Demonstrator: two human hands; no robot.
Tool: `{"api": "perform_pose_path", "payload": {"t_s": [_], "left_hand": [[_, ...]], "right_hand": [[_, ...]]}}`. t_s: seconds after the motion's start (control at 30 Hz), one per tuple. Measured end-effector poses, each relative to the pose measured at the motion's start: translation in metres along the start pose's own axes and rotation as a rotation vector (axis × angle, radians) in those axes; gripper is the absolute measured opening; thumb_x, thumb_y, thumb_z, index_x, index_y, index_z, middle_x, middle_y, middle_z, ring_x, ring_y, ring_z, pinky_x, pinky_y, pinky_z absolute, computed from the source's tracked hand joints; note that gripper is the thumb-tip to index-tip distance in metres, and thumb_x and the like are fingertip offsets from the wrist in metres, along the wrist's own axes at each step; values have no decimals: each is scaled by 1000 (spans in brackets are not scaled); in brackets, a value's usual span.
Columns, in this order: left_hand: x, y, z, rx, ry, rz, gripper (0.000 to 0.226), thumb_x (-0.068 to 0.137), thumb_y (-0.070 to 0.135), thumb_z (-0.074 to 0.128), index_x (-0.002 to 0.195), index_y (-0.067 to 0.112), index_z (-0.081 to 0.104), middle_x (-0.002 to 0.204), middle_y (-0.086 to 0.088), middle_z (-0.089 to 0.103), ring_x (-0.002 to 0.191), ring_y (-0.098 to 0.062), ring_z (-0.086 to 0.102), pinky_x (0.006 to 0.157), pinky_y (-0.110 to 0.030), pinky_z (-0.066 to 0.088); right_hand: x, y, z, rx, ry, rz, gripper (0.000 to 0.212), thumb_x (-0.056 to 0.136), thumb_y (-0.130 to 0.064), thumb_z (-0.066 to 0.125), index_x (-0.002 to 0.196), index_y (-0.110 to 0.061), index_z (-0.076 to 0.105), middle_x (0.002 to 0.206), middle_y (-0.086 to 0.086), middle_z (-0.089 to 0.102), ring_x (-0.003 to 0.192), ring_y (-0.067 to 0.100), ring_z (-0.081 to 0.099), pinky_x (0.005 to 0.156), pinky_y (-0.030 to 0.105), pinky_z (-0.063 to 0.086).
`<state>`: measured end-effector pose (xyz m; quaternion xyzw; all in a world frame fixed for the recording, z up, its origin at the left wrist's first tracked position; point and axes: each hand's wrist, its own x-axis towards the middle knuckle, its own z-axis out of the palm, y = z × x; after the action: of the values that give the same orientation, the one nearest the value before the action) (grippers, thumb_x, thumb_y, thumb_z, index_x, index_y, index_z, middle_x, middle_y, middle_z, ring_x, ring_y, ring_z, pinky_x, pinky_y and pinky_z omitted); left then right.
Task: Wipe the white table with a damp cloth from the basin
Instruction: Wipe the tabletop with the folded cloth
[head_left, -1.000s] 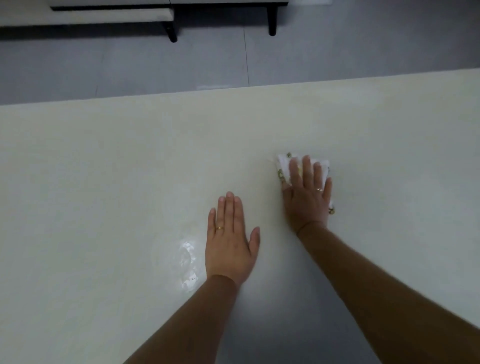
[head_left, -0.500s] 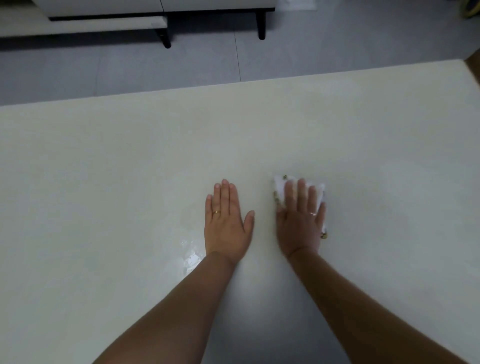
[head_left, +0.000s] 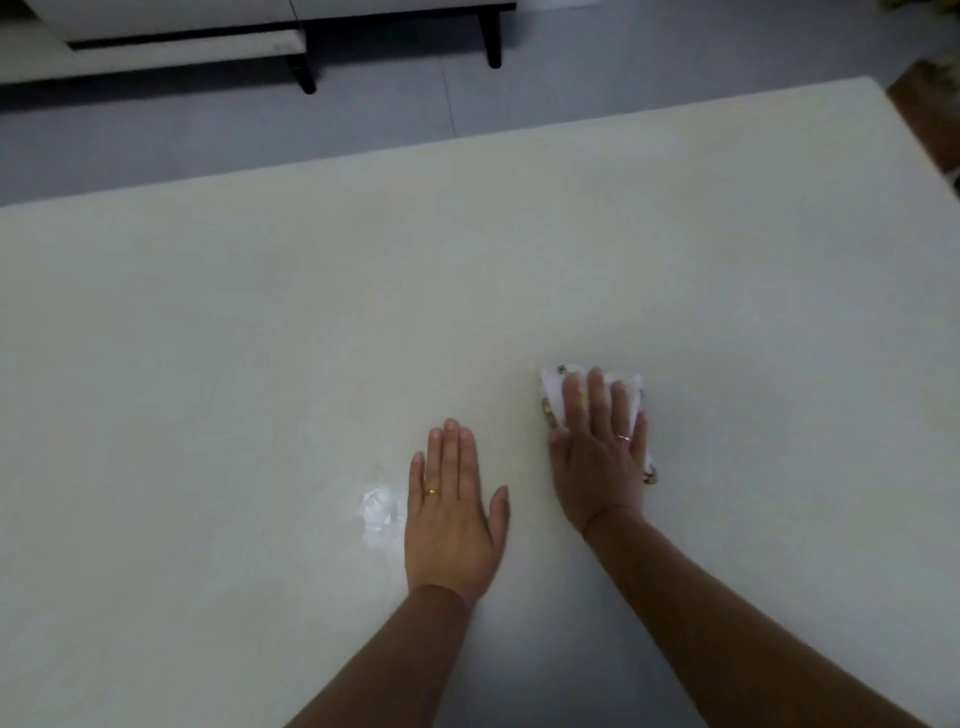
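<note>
Head view, right hand (head_left: 597, 457) flat, fingers spread, pressing cloth (head_left: 553, 389), left hand (head_left: 452, 519) open, palm down on table (head_left: 208, 364)

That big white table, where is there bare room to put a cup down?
Most of the white table is bare: the whole left half, the far strip along the grey floor, and the right side beyond the patterned white cloth. Only the near middle is taken, where the left hand lies flat beside a shiny wet patch and the right hand presses the cloth.

I see both forearms bare, no sleeves; a gold ring (head_left: 432, 491) on my left hand (head_left: 452, 519), another ring (head_left: 625, 438) on my right hand (head_left: 597, 457).
</note>
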<state>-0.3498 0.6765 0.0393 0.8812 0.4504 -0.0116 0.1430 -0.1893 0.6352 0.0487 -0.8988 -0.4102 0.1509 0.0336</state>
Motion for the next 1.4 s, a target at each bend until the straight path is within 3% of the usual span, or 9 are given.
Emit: {"api": "perform_pose_path", "payload": {"t_s": [0.23, 0.37, 0.47, 0.6, 0.7, 0.83, 0.93, 1.17, 1.4], "left_hand": [[-2, -1, 1, 31, 4, -5, 69, 95, 45, 22, 150, 5, 18, 159, -12, 13, 148, -24, 6, 119, -39, 3], [-1, -2, 5, 16, 16, -11, 71, 94, 46, 20, 152, 7, 11, 160, -9, 5, 148, -21, -1, 120, -39, 1], [-1, -1, 8, 44, 7, -34, 71, 94, 48, 14, 152, 9, 1, 160, -7, -4, 148, -19, -10, 120, -37, -5], [-3, 1, 7, 104, -7, -62, 68, 98, 46, 17, 151, 10, -6, 160, -8, -10, 147, -19, -14, 117, -33, -16], [-15, 10, 3, 88, 20, -109, 69, 97, 46, 14, 151, 9, -8, 160, -9, -11, 146, -20, -16, 115, -32, -20], [-64, 40, 8, -54, 49, -103, 69, 95, 45, 13, 152, 8, 4, 160, -8, -1, 147, -19, -8, 119, -34, -11], [-102, 62, 23, -76, 15, -70, 67, 95, 42, 20, 150, 5, 17, 158, -12, 12, 147, -24, 6, 119, -36, 0], [-122, 69, 34, -25, 44, -148, 65, 95, 40, 21, 149, 3, 22, 156, -14, 21, 146, -27, 15, 118, -38, 6], [-122, 68, 43, 7, 75, -173, 67, 95, 43, 16, 151, 9, 6, 158, -5, 1, 147, -17, -3, 120, -35, -5]], "right_hand": [[-42, 21, 2, -128, -13, -459, 56, 92, -39, 36, 146, -28, 30, 155, 1, 27, 142, 28, 26, 112, 49, 23], [-38, 57, 1, -30, -54, -186, 62, 97, -36, 36, 146, -39, -2, 155, -11, -10, 147, 21, -2, 116, 40, -3], [-66, 34, 11, 7, -16, -39, 61, 96, -36, 35, 149, -33, 4, 159, -4, -2, 147, 26, -4, 116, 43, -3], [-114, 19, 17, -109, -41, -297, 59, 89, -36, 32, 147, -26, 29, 155, 3, 28, 142, 32, 23, 112, 49, 20], [-113, 54, 7, -135, -89, -458, 57, 90, -38, 31, 147, -29, 29, 155, 1, 25, 143, 29, 24, 113, 50, 24], [-119, 91, -3, -70, -69, -223, 60, 89, -40, 20, 148, -27, 21, 157, 1, 15, 145, 30, 17, 115, 48, 15], [-152, 77, 5, -60, -32, -107, 62, 86, -38, 26, 146, -22, 33, 154, 7, 28, 142, 35, 24, 113, 50, 22], [-196, 123, 15, -191, -36, -593, 58, 85, -37, 42, 142, -26, 41, 151, 1, 36, 139, 26, 33, 106, 46, 26], [-221, 130, 16, 3, -13, -130, 60, 88, -36, 33, 146, -22, 34, 154, 7, 28, 142, 34, 23, 111, 47, 16]]}}
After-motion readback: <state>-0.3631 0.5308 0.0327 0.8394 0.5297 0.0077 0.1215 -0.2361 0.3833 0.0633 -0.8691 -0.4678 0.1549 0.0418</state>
